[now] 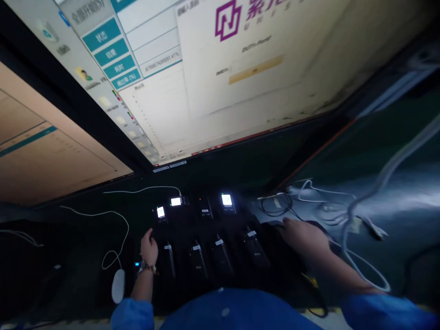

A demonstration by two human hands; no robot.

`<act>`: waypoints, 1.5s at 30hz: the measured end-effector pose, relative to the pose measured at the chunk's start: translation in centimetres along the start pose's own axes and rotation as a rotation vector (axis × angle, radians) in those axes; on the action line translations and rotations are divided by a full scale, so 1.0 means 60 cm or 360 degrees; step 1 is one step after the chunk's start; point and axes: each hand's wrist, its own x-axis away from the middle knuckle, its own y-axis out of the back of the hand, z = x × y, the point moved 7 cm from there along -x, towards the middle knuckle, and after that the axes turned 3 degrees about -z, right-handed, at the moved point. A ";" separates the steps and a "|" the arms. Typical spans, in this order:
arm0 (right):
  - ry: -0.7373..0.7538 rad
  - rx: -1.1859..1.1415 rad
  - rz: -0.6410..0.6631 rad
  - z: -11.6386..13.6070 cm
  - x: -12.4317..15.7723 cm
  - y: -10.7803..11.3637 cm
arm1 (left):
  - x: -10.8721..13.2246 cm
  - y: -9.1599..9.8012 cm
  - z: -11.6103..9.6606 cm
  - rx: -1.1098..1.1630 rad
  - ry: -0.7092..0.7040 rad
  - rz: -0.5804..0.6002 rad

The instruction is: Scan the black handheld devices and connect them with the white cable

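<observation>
The monitor [240, 68] shows a purple logo; its text is too blurred to read.

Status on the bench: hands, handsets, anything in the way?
Left hand open, at the lit handset. Right hand flat by the cable tangle. Three handset screens lit, the rest dark. White mouse lies left of the left arm.

The monitor [240, 68] runs off the top edge, its small text too blurred to read. Below it, the dark devices [197, 259] are dim, their lit screens [227, 200] unreadable.
</observation>
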 end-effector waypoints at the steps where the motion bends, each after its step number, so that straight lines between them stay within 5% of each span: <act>1: -0.0031 0.0020 0.0002 -0.012 0.026 -0.011 | 0.039 -0.003 -0.009 0.0071 -0.0042 -0.0021; 4: -0.0149 -0.0006 0.0009 -0.033 0.072 -0.050 | 0.161 -0.058 -0.048 0.0325 -0.0159 0.0194; 10: -0.0297 -0.0218 0.0068 -0.043 0.069 -0.085 | 0.351 -0.212 -0.158 0.0776 -0.0205 0.1102; 15: -0.0247 -0.0312 -0.0065 -0.043 0.100 -0.035 | 0.400 -0.217 -0.172 0.0647 -0.0343 0.1220; 21: -0.0086 -0.0707 -0.0108 -0.027 0.171 0.021 | 0.377 -0.180 -0.089 0.0594 -0.0232 0.0948; 26: -0.0138 -0.0656 -0.0134 -0.024 0.186 0.002 | 0.373 -0.146 -0.016 0.0531 -0.0176 0.0819; 29: -0.0228 -0.0507 -0.0184 -0.030 0.169 -0.018 | 0.367 -0.125 -0.010 0.0479 -0.0217 0.0729; 32: -0.0237 -0.0474 -0.0170 -0.025 0.144 -0.030 | 0.334 -0.121 -0.055 0.0380 -0.0336 0.0655; 35: -0.0238 -0.0470 -0.0164 -0.016 0.129 -0.025 | 0.265 -0.147 -0.141 0.0239 -0.0470 0.0572; 40: -0.0207 -0.0536 -0.0269 -0.009 0.140 -0.001 | 0.125 -0.267 -0.274 -0.0092 -0.0446 0.0550; 45: -0.0128 -0.0710 -0.0299 -0.008 0.181 -0.015 | 0.046 -0.360 -0.301 -0.0381 -0.0122 0.0531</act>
